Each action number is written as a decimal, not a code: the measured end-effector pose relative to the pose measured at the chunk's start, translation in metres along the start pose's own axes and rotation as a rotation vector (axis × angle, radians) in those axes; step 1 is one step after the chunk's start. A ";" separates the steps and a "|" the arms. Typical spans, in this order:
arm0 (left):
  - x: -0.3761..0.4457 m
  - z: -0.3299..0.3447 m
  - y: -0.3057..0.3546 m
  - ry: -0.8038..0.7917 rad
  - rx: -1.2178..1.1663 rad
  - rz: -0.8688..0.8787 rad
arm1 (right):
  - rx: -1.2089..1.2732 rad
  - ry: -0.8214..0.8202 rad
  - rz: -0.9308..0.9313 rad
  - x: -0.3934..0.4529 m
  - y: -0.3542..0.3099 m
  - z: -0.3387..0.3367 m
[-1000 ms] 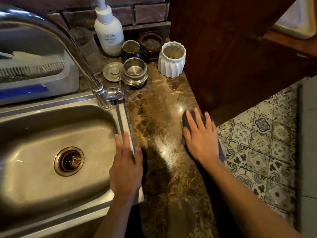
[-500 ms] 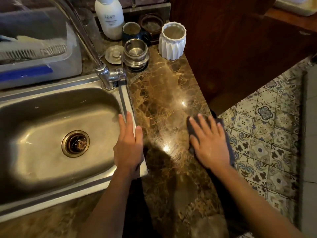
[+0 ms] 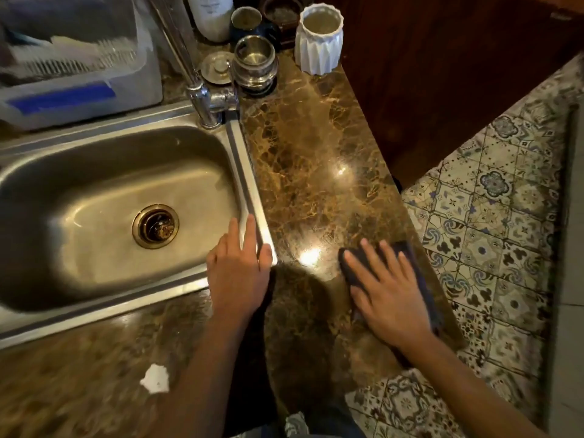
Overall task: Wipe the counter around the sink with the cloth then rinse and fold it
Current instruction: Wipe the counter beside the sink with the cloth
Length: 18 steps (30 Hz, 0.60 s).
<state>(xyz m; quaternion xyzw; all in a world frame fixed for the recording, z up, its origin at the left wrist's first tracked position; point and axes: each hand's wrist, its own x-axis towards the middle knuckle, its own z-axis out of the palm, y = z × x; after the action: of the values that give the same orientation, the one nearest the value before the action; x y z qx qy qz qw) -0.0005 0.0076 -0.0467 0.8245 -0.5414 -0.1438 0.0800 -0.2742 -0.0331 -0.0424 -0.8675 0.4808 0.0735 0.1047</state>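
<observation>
**On the marble counter, right of the sink: wiping in progress**

Item 1. Right hand (image 3: pixel 387 295): laid flat, fingers spread, palm pressing a dark cloth (image 3: pixel 407 248) onto the brown marble counter (image 3: pixel 316 159). Not gripping; the open spread looks meant to keep as much fabric as possible in contact with the stone. Cloth sits near the counter's right edge, above the patterned tile floor (image 3: pixel 493 216), mostly hidden under the hand.

Item 2. Left hand (image 3: pixel 238 270): open, empty, fingers resting on the near right corner of the stainless sink (image 3: pixel 243 172) rim. Judged to be a brace for the body while the other arm works.

Item 3. Sink basin: dry-looking, drain (image 3: pixel 155 226) open, some debris in the strainer. Faucet (image 3: pixel 202 99) stands at the back corner, no water visibly running.

Item 4. Back of counter, well apart from the cloth: white fluted cup (image 3: pixel 319 39), steel cup (image 3: pixel 255 60) with a small round lid (image 3: pixel 216 68) beside it, white bottle (image 3: pixel 210 14), dish rack (image 3: pixel 76 64) behind the sink.

Item 5. White scrap (image 3: pixel 155 378) on the counter front of the sink, not yet reached; identity unclear.

Status, as judged: wiping stage; rinsing and folding not begun.
</observation>
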 end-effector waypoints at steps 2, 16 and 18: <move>-0.009 0.006 -0.005 -0.004 0.097 0.013 | 0.012 0.053 0.189 0.037 0.020 -0.010; -0.005 0.001 -0.007 -0.111 0.119 0.004 | 0.008 -0.031 -0.041 -0.066 -0.038 0.021; -0.005 -0.002 -0.007 -0.129 0.116 -0.003 | 0.008 -0.016 0.177 -0.055 0.003 0.013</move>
<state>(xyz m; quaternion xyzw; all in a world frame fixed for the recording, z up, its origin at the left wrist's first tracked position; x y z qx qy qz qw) 0.0038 0.0153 -0.0458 0.8176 -0.5516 -0.1651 -0.0029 -0.3057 0.0134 -0.0431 -0.8206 0.5550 0.0872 0.1051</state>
